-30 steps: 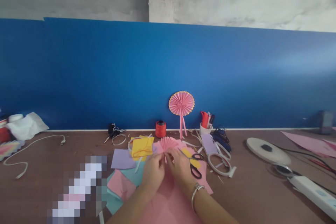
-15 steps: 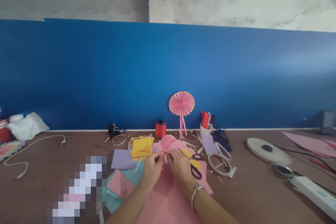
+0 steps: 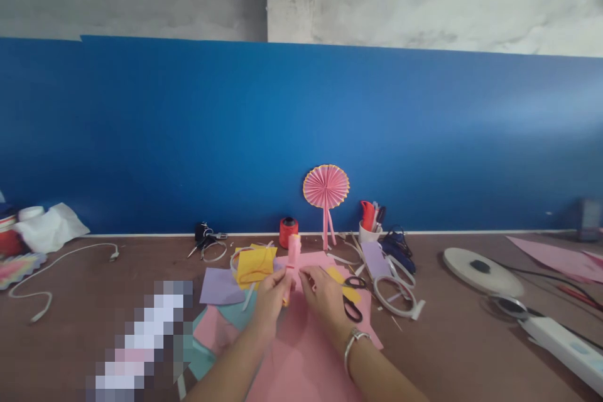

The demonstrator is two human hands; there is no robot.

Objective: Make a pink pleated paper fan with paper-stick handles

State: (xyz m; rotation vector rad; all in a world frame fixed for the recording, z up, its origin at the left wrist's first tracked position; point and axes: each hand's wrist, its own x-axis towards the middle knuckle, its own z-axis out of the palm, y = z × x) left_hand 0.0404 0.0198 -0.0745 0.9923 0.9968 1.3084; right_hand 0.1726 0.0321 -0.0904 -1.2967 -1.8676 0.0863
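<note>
My left hand [image 3: 272, 296] is closed round a narrow pleated strip of pink paper [image 3: 294, 252] with yellow ends, standing upright above the pink sheets. A thin red band, perhaps thread, crosses the strip near its middle. Just to the right, my right hand [image 3: 325, 294] is pinched close to the band; whatever lies between its fingertips is too small to make out. Black-handled scissors [image 3: 352, 309] lie against the right side of that hand. Behind the hands stands a spool of red thread [image 3: 289, 239]. A round pink pleated fan [image 3: 326, 186] with a yellow edge leans on the blue partition.
Pink sheets [image 3: 301, 358] lie under my hands, with yellow paper [image 3: 257, 264] and purple paper [image 3: 221, 287] to the left. A white tape ring [image 3: 394, 313] and pen cup [image 3: 369, 232] are on the right. Farther right lie a white disc [image 3: 456, 267] and a white handled device [image 3: 560, 339].
The pleated pink paper was fanned out at its top; now it is closed into a narrow strip, turned edge-on. My hands have stayed in nearly the same place.
</note>
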